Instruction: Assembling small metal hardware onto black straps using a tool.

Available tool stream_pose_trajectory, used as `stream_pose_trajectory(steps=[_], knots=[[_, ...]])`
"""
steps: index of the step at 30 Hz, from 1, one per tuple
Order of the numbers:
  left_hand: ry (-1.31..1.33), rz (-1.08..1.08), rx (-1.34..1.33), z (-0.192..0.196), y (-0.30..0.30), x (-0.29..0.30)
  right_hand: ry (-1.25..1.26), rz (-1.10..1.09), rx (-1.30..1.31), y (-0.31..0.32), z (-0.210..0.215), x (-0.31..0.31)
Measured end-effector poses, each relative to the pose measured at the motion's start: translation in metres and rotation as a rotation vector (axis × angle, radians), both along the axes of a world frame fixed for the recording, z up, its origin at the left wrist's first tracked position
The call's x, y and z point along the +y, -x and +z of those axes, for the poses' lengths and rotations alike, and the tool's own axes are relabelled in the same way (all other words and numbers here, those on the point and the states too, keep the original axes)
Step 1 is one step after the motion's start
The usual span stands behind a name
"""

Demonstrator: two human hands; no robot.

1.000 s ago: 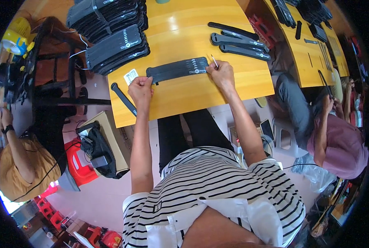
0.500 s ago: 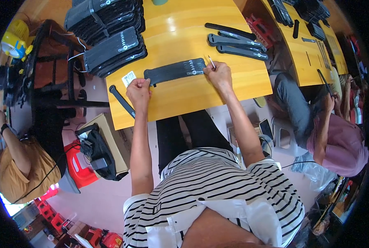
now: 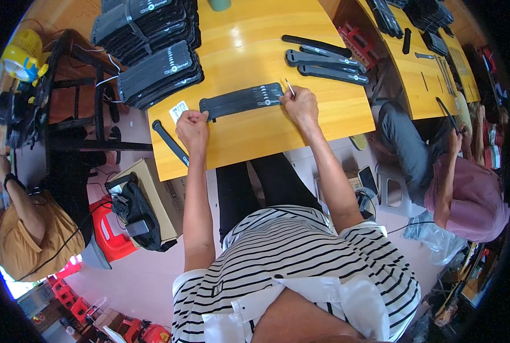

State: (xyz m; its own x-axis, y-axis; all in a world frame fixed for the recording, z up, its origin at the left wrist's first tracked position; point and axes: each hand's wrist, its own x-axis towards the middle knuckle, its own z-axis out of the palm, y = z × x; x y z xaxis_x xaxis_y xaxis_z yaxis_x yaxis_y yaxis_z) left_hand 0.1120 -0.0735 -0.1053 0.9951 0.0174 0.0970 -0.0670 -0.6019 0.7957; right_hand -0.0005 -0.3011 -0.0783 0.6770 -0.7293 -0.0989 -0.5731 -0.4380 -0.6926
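Note:
A flat set of black straps (image 3: 240, 102), with white print at its right end, lies crosswise on the yellow table in front of me. My left hand (image 3: 193, 131) is closed in a pinch at the set's lower left corner. At the opposite end, my right hand (image 3: 302, 110) grips a thin pen-like tool (image 3: 290, 87) whose tip points up and away. Its fingertips touch the straps' right edge. A white label (image 3: 179, 110) lies just beyond my left hand, and a single black strap (image 3: 170, 142) rests to the left of it.
Tall stacks of black straps (image 3: 158, 71) stand at the table's far left. Several loose straps (image 3: 326, 60) lie at the far right. A green cup (image 3: 219, 4) sits at the back. One person (image 3: 38, 228) works at left, another (image 3: 466, 194) at right, beside a second table (image 3: 423, 86).
The tip of the tool in my right hand has tilted slightly left. Both hands stay at the ends of the strap set, and the view has shifted a little.

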Motion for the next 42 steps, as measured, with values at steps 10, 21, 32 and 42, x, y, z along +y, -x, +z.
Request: stream_pose_trajectory(steps=[10,21,32,42], knots=[[0.344,-0.003,0.199,0.018,0.005,0.003,-0.385,0.077,-0.222,0.008,-0.008,-0.013],[-0.561,-0.527,-0.456,0.03,0.054,-0.028,0.443,0.427,-0.241,0.033,0.007,0.01],[-0.694,-0.757,-0.414,0.016,0.065,-0.044,0.663,0.651,-0.107,0.027,0.003,0.012],[-0.64,-0.766,-0.362,0.016,0.06,-0.031,0.594,0.632,-0.119,0.023,0.018,0.015]])
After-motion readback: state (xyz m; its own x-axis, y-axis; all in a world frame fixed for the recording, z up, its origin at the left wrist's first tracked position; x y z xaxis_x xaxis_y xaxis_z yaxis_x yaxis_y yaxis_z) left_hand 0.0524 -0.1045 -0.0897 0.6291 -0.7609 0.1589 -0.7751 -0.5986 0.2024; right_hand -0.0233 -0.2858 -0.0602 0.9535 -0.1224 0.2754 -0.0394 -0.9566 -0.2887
